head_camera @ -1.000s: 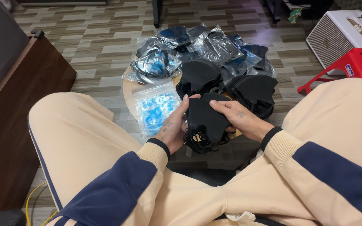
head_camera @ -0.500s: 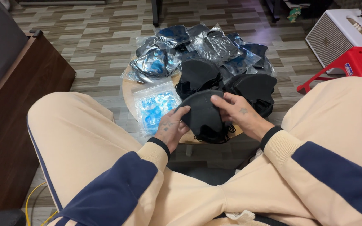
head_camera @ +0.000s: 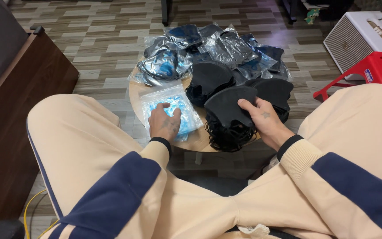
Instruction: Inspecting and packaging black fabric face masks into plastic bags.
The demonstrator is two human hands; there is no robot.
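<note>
A small round wooden table (head_camera: pixel 133 90) is seen between the person's knees, almost wholly covered; only a narrow bare strip is left along its near and left rim; tiled floor lies open beyond it. The left side is closed off by a dark wooden cabinet (head_camera: pixel 18 119); at the far right a white speaker box (head_camera: pixel 359 37) and a red plastic stool (head_camera: pixel 376 71) are set close together.

A black face mask (head_camera: pixel 227 105) is gripped by the right hand (head_camera: pixel 264 121), thumb on top and fingers curled under its right edge; it is held just above a stack of black masks (head_camera: pixel 226 135) with looped ear cords at the table's near edge. The left hand (head_camera: pixel 164 121) is laid on a clear flat packet with blue contents (head_camera: pixel 169 108), fingers bent and pressing on it, nothing clasped.

Further black masks (head_camera: pixel 208 79) are piled behind; at the far rim a heap of clear plastic bags holding dark masks (head_camera: pixel 217 44) overhangs the edge, one bag at the left showing blue (head_camera: pixel 162 66).
</note>
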